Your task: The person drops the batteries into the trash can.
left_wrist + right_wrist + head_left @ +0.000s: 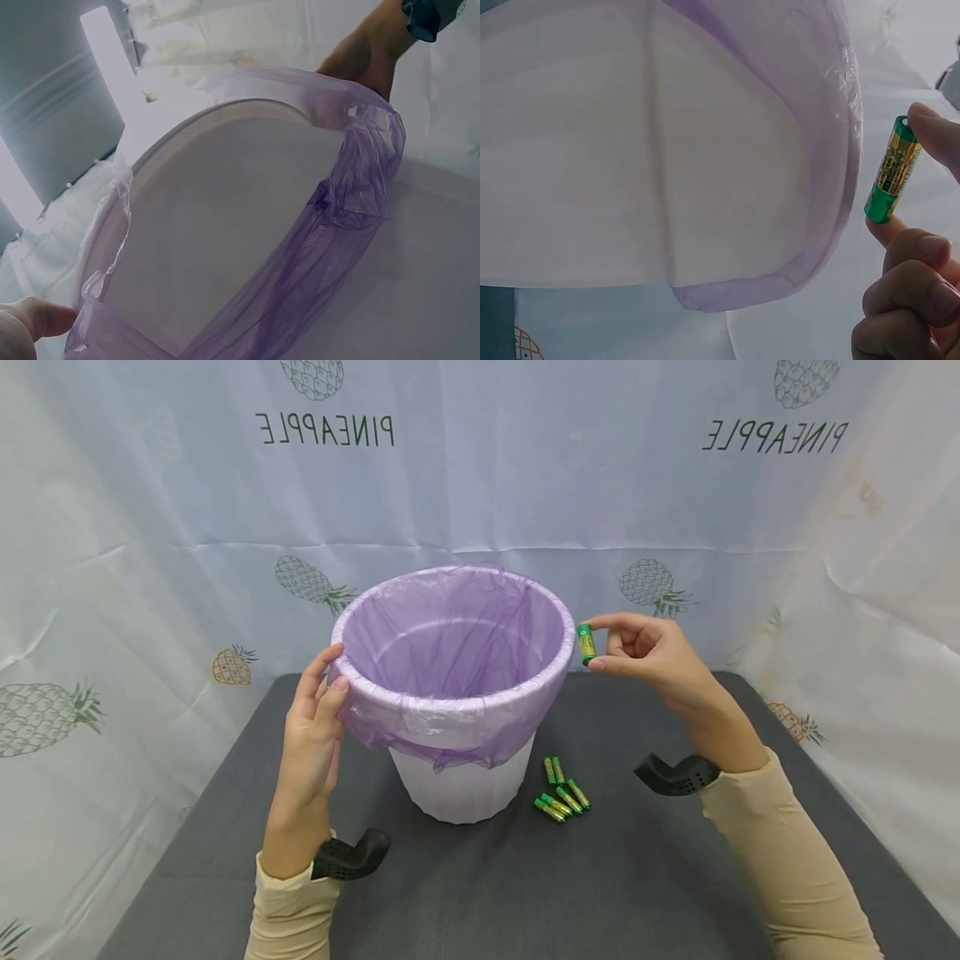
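A white trash can (459, 789) stands on the dark table, lined with a translucent purple trash bag (450, 731) folded over its rim. My left hand (309, 743) rests against the rim's left side with its fingertips and thumb. In the left wrist view only the thumb (51, 316) of that hand shows, at the rim. Just outside the opposite side of the rim, my right hand (660, 660) pinches a green-and-gold battery (586, 645) by its two ends between thumb and index finger. The battery (893, 169) shows whole in the right wrist view; the other fingers are curled in.
Several similar batteries (562, 793) lie on the table (480, 893) to the right of the can's base. White curtains (525, 485) with pineapple prints hang behind and at both sides. Each wrist carries a black bracket (675, 775).
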### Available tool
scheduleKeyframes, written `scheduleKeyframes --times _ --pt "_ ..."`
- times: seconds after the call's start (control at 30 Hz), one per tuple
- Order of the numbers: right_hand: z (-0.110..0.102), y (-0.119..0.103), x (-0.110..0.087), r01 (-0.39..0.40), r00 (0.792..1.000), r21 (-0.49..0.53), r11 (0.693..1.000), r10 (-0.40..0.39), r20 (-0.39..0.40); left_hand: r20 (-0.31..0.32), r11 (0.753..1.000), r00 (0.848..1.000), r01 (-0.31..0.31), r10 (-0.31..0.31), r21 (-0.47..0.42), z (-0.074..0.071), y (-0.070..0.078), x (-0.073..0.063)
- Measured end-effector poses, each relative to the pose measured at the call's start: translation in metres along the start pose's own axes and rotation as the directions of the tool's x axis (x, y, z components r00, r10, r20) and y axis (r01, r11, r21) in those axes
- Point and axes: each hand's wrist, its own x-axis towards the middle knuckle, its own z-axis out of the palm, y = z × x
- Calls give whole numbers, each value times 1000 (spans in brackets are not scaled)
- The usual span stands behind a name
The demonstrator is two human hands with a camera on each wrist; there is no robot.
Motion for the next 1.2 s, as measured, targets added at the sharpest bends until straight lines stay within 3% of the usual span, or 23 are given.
scheduleKeyframes --times 0.63,1.2 --pt "14 2 13 -31 999 4 1000 31 -17 -9 1000 1000 15 -14 17 1 -1 0" --pt "22 3 19 -117 992 -36 992 115 -52 -11 1000 1000 5 -5 0 -1 -1 1"
